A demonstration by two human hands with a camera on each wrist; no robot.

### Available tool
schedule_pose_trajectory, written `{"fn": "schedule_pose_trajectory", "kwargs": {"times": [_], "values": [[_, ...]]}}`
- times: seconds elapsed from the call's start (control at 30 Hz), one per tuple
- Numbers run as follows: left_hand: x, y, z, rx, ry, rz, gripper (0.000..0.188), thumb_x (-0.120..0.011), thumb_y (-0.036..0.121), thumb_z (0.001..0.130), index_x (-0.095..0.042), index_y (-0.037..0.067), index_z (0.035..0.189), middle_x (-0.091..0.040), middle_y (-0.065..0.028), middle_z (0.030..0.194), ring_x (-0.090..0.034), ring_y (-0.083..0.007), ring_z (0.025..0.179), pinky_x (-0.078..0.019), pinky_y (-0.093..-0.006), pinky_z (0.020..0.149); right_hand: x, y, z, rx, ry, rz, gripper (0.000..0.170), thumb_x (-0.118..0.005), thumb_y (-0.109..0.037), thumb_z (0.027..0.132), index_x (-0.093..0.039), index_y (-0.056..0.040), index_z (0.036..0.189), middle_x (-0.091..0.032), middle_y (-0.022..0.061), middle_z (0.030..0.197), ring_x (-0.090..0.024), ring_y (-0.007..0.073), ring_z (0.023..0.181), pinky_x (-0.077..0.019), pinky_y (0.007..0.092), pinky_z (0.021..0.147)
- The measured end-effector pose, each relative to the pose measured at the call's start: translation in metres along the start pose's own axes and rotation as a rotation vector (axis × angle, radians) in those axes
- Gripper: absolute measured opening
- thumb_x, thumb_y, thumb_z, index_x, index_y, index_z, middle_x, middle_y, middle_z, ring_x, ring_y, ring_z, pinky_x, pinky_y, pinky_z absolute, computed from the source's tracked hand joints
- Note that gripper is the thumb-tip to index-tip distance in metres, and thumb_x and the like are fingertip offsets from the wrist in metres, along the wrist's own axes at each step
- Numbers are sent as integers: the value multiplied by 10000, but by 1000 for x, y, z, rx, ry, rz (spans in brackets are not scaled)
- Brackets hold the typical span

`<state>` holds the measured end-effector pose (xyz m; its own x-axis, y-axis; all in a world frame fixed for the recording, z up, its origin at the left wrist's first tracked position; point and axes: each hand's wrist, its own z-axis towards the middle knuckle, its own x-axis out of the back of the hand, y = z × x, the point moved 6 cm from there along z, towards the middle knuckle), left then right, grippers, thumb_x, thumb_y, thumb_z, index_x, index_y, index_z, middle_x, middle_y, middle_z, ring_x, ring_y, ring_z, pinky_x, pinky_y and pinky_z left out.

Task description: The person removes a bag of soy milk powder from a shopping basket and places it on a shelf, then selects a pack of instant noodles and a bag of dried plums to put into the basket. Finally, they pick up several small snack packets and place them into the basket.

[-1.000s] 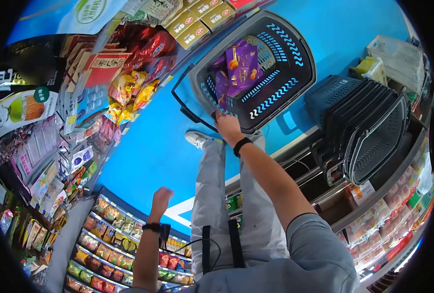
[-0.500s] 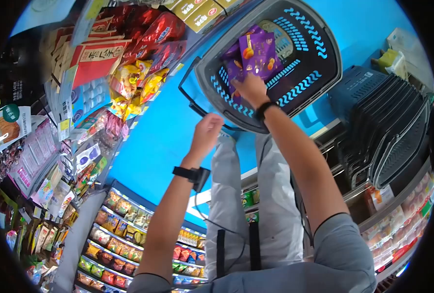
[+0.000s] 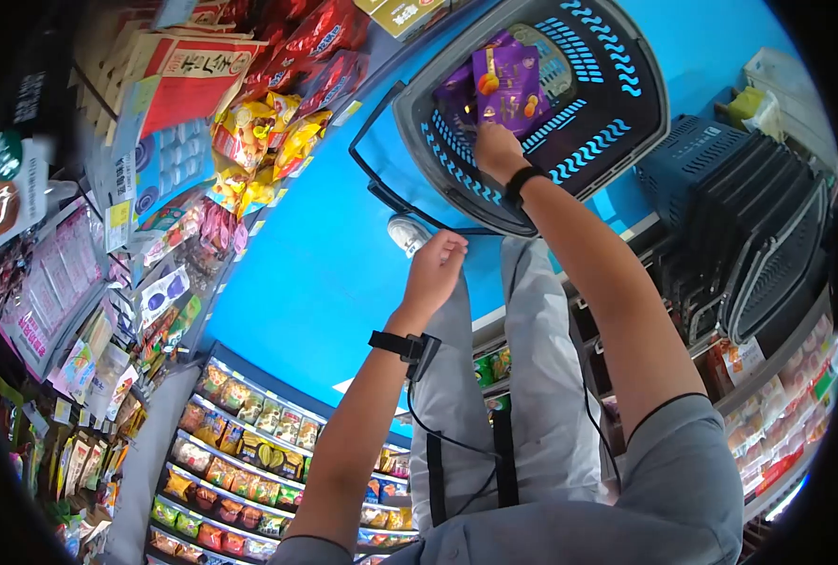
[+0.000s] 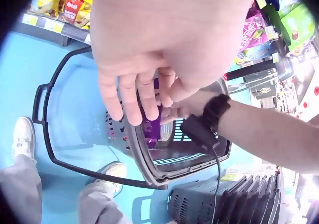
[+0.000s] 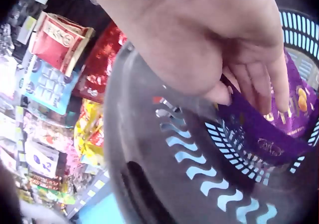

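Note:
Inside a dark grey shopping basket (image 3: 421, 122) on the blue floor lie purple snack bags (image 3: 511, 80) printed with orange fruit. My right hand (image 3: 499, 153) reaches down into the basket over its near side. In the right wrist view, thumb and fingers pinch the upper edge of a purple bag (image 5: 254, 129). My left hand (image 3: 435, 273) hovers just outside the near rim by the lowered basket handle (image 3: 390, 200), fingers loosely bent and holding nothing. From the left wrist view, that hand (image 4: 159, 45) hangs above the basket's rim (image 4: 137, 149), hiding part of the interior.
Stacked dark baskets (image 3: 692, 179) stand to the right of mine. Along the left runs a shelf of yellow packets (image 3: 259, 141), red bags (image 3: 320, 56) and other snacks. Lower racks with rows of snack bags (image 3: 249, 424) stand at the lower left. My shoe (image 3: 406, 234) is beside the handle.
My right hand has gone from the basket's near rim down into it, onto a purple bag. My left hand has risen from low on the left to beside the rim. The view has shifted.

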<state>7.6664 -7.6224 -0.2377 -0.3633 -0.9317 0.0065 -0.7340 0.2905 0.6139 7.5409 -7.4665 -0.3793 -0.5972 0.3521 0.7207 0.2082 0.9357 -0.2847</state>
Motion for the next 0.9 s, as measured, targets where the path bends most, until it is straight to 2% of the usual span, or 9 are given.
{"fn": "schedule_pose_trajectory", "kwargs": {"times": [0.13,0.33,0.43,0.5,0.6,0.67,0.73,0.87,0.9], "values": [[13,49,-23,-87,9,58,158,-588,75,870,-583,18,1017,-646,-60,956,-621,-163,904,-481,-295,794,87,3,-67,92,55,118,192,-556,-140,795,-634,0,900,-661,207,855,-648,377,847,-519,452,775],[45,202,-111,-527,249,378,660,-739,57,716,-463,60,1315,-469,-117,1341,-504,-272,1200,-417,-365,983,286,-57,-218,466,-81,369,153,-614,-138,685,-585,12,696,-596,200,682,-599,368,668,-458,444,612],[61,269,-171,-626,200,356,828,-792,85,659,-402,90,1390,-356,-120,1460,-394,-286,1321,-325,-372,1082,343,-83,-285,598,-235,598,158,-613,-118,713,-541,16,671,-498,116,590,-500,202,558,-396,351,540],[56,309,-219,-695,-78,483,894,-830,126,617,-399,83,1399,-364,-130,1467,-350,-281,1357,-272,-377,1118,371,-101,-325,567,-466,718,139,-610,-111,748,-576,23,735,-542,41,652,-479,118,592,-396,320,554],[63,343,-282,-751,-256,460,871,-849,144,591,-452,58,1361,-427,-138,1429,-347,-263,1362,-277,-381,1115,422,-142,-383,674,-530,790,144,-616,-123,773,-622,13,817,-594,16,724,-522,101,626,-422,289,583],[75,361,-326,-756,-251,429,720,-845,149,636,-536,35,1276,-570,-107,1281,-482,-225,1247,-360,-358,1054,462,-175,-419,800,-490,825,164,-619,-132,787,-647,7,869,-627,15,764,-562,95,649,-447,271,604],[76,350,-363,-474,-432,222,565,-806,180,722,-584,34,1220,-643,-71,1144,-577,-173,1070,-441,-321,948,470,-186,-446,355,-619,1171,219,-658,-125,788,-656,-3,971,-680,43,878,-628,115,746,-503,252,696],[96,341,-416,-596,-277,43,400,-736,176,815,-612,18,1160,-671,-47,1044,-613,-118,932,-483,-286,845,473,-196,-463,225,-565,1529,401,-592,-338,891,-617,10,1087,-687,93,1010,-668,143,818,-533,253,725],[103,340,-431,-649,-209,-4,338,-698,151,849,-609,11,1144,-664,-46,1048,-617,-112,928,-494,-281,831,478,-207,-472,310,-728,1563,561,-471,-504,928,-578,-1,1152,-667,136,1067,-664,211,886,-527,330,772]]}}
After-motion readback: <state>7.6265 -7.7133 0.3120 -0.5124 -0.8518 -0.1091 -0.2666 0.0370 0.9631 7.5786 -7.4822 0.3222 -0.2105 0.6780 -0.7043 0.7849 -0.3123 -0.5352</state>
